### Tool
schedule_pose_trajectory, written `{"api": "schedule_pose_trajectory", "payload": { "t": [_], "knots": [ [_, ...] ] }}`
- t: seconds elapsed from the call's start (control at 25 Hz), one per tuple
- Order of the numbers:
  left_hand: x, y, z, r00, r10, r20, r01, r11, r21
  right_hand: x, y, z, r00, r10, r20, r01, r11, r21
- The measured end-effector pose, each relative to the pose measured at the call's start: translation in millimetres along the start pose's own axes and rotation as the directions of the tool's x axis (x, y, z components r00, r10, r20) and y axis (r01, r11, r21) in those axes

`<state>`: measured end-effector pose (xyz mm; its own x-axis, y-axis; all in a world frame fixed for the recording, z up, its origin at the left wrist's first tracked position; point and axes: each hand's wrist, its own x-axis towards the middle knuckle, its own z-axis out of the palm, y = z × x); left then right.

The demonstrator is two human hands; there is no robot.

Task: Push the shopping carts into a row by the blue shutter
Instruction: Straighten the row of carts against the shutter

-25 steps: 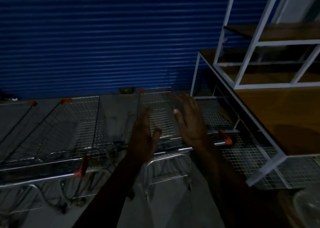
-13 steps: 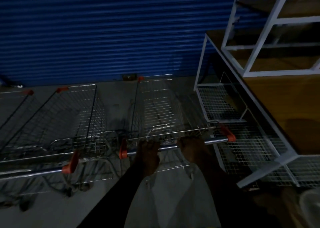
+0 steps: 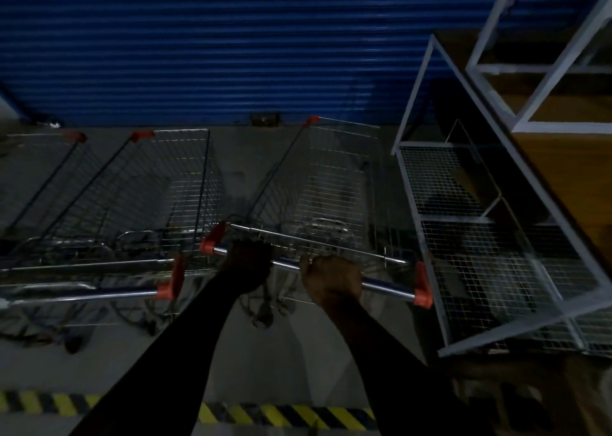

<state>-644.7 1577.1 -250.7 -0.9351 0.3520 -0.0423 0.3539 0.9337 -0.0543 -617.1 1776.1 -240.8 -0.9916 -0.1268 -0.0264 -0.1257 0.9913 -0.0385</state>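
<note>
A wire shopping cart (image 3: 334, 184) with red corner caps stands nose-first toward the blue shutter (image 3: 212, 44). My left hand (image 3: 250, 260) and my right hand (image 3: 331, 278) are both closed around its chrome handle bar (image 3: 385, 286). A second cart (image 3: 139, 197) stands parallel on the left, a gap of floor between the two baskets. A third cart (image 3: 43, 184) is partly visible at the far left edge. The scene is dim.
A white metal rack (image 3: 470, 237) with wire-mesh shelves and wooden boards stands close to the held cart's right side. Yellow-and-black hazard tape (image 3: 281, 415) runs across the floor near my feet. A small lock fitting (image 3: 265, 119) sits at the shutter's base.
My hands went from raised and open above the cart to gripping its handle bar. The view has pulled back and tilted down, showing the hazard tape.
</note>
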Motion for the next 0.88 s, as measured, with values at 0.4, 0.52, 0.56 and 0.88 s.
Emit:
{"api": "schedule_pose_trajectory", "payload": {
  "t": [0.4,0.52,0.56,0.88],
  "knots": [
    [-31,42,-3,0.981,-0.078,0.177,0.094,0.992,-0.087,-11,22,-5,0.998,-0.063,0.024,0.066,0.993,-0.103],
    [-42,63,-9,0.98,-0.146,0.137,0.145,0.989,0.015,-10,38,1,0.993,-0.118,-0.008,0.117,0.991,-0.068],
    [-44,65,-7,0.976,-0.168,0.137,0.166,0.986,0.032,-12,40,9,0.99,-0.138,-0.036,0.134,0.985,-0.105],
    [-56,53,6,0.971,-0.207,0.117,0.21,0.978,-0.013,-16,34,19,0.908,-0.329,-0.26,0.25,0.922,-0.295]
  ]
}}
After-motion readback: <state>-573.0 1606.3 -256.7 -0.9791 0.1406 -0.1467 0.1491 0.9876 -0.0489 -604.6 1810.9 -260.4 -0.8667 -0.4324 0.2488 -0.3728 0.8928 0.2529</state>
